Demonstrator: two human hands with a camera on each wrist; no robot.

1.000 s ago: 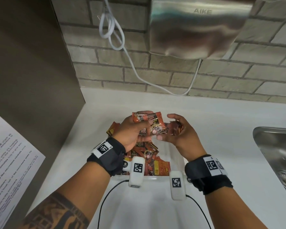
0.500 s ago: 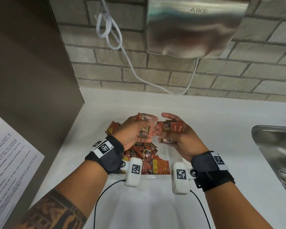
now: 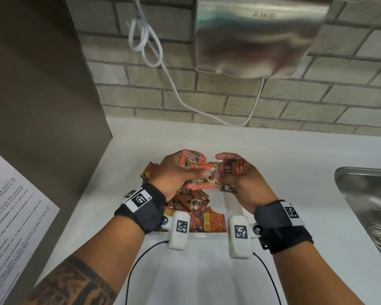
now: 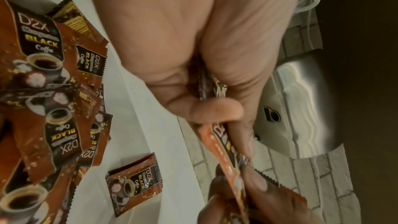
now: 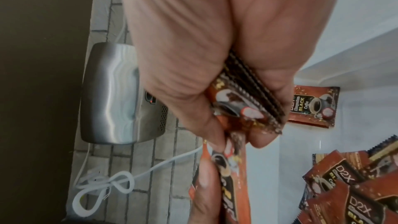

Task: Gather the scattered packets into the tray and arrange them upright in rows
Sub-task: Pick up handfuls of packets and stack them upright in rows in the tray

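Note:
Brown and orange coffee packets lie in a loose heap [image 3: 194,208] in the white tray [image 3: 232,205] on the counter. Above the heap my two hands meet. My left hand [image 3: 198,172] grips a few packets [image 3: 190,158], and one of them, a packet [image 4: 217,140] turned edge-on, reaches across to the right hand. My right hand [image 3: 222,170] grips a squared stack of packets [image 5: 247,101] between thumb and fingers, and its fingertips [image 4: 254,192] also touch the edge-on packet. One packet [image 4: 135,188] lies alone on the white surface.
A steel hand dryer [image 3: 257,34] hangs on the brick wall straight ahead, with a white cable [image 3: 145,40] looped beside it. A steel sink [image 3: 370,208] lies at the right. A brown panel [image 3: 42,106] with a paper notice [image 3: 11,208] stands at the left.
The left hand has turned its packet from face-up to edge-on and brought it against the right hand's stack. The hands have closed together above the tray.

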